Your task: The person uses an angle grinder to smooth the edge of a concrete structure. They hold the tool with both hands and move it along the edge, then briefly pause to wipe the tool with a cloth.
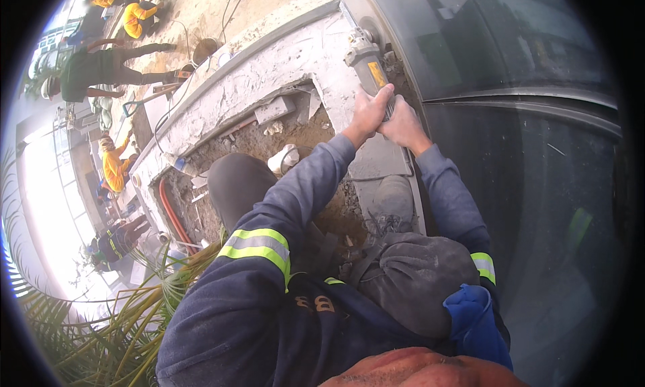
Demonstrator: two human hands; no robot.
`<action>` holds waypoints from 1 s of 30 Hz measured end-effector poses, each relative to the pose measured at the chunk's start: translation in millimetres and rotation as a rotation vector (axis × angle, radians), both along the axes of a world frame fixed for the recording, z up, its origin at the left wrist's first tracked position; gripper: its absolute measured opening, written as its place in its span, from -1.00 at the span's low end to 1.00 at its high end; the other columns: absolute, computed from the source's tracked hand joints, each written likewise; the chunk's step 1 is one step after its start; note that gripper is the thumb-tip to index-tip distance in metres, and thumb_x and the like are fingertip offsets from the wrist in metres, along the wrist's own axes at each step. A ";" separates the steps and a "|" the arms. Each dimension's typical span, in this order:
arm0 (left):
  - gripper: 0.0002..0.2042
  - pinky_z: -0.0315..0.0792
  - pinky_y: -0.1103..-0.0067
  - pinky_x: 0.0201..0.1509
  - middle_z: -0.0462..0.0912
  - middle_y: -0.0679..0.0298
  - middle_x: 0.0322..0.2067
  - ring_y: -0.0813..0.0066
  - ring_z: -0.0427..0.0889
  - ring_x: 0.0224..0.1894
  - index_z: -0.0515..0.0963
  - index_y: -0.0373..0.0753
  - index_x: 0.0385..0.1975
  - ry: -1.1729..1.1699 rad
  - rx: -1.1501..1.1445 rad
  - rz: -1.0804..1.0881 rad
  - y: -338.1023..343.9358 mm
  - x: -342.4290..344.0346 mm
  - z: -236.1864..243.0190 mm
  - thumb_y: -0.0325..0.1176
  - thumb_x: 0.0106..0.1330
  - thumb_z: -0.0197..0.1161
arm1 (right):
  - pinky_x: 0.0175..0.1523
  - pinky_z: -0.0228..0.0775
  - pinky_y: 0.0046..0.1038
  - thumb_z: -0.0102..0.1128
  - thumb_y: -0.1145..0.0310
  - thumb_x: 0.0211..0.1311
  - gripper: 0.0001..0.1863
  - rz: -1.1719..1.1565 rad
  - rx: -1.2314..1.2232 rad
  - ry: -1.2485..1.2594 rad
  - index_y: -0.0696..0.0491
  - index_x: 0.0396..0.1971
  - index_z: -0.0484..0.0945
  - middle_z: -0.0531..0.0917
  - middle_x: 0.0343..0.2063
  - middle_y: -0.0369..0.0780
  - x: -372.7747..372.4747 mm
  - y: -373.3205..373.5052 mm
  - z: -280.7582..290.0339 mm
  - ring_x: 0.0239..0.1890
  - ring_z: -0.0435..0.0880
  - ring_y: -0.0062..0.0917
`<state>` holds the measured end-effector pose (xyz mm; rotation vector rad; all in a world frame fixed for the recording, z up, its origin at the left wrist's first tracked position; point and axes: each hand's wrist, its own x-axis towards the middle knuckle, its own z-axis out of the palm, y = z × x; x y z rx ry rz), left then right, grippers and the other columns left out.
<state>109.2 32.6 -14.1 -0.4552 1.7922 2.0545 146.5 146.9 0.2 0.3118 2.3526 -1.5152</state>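
Both hands hold an angle grinder (367, 59), a grey tool with a yellow label on its body. My left hand (368, 113) is closed around the grinder's body, its thumb across the top. Against it, my right hand (406, 126) wraps round the rear end of the tool. The grinder's head and its round disc point away from me, low over the far end of a pale concrete ledge (336, 64), beside the dark glass wall. Whether the disc touches the concrete, I cannot tell. A cord (379, 179) lies across the ledge below my hands.
Dark glass panels (510, 58) rise close on the right. Left of the ledge is a dirt-filled pit (262, 142) with rubble and a white bag-like lump (283, 158). Orange pipes (176, 216) and palm fronds (134, 320) are at left. Several people work farther off, one in green (91, 71).
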 end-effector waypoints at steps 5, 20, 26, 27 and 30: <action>-0.45 0.61 0.42 -0.01 0.64 0.01 -0.03 0.34 0.68 -0.08 0.33 -0.47 0.19 0.015 -0.003 -0.013 -6.0 -5.5 -7.6 -0.26 0.37 0.37 | -0.01 0.59 -0.17 0.63 0.24 -0.25 -0.25 -0.008 -0.034 -0.023 0.41 -0.11 0.46 0.70 -0.17 0.23 -5.3 -3.2 11.2 -0.06 0.74 0.02; -0.55 0.64 0.46 -0.15 0.68 0.07 -0.13 0.38 0.72 -0.19 0.41 -0.49 0.13 0.041 0.100 -0.027 -10.9 -47.8 -6.5 -0.31 0.39 0.35 | 0.13 0.53 -0.18 0.59 0.21 -0.24 -0.25 0.000 0.042 0.014 0.42 -0.09 0.48 0.67 -0.10 0.25 -43.5 -8.6 -3.2 0.06 0.69 0.01; -0.50 0.65 0.44 -0.12 0.67 0.00 -0.10 0.34 0.73 -0.17 0.36 -0.51 0.15 0.028 0.116 -0.023 -8.1 -51.1 3.8 -0.31 0.38 0.37 | 0.13 0.54 -0.20 0.61 0.19 -0.25 -0.25 0.002 0.055 0.002 0.37 -0.09 0.50 0.69 -0.09 0.21 -50.2 -6.3 -4.5 0.05 0.71 -0.01; -0.50 0.65 0.43 -0.12 0.66 0.00 -0.10 0.34 0.73 -0.17 0.36 -0.50 0.16 0.036 0.112 -0.010 -8.4 -52.0 3.3 -0.31 0.38 0.37 | 0.12 0.54 -0.20 0.61 0.19 -0.25 -0.26 0.004 0.057 -0.009 0.37 -0.09 0.50 0.69 -0.10 0.20 -51.3 -7.6 -1.7 0.04 0.71 -0.01; -0.49 0.65 0.43 -0.11 0.66 0.00 -0.10 0.34 0.73 -0.16 0.35 -0.50 0.17 0.050 0.101 0.010 -12.9 -55.9 -2.3 -0.31 0.38 0.37 | 0.11 0.55 -0.20 0.61 0.19 -0.24 -0.27 0.013 0.049 -0.030 0.36 -0.10 0.51 0.70 -0.11 0.19 -55.1 -11.3 8.7 0.03 0.72 -0.03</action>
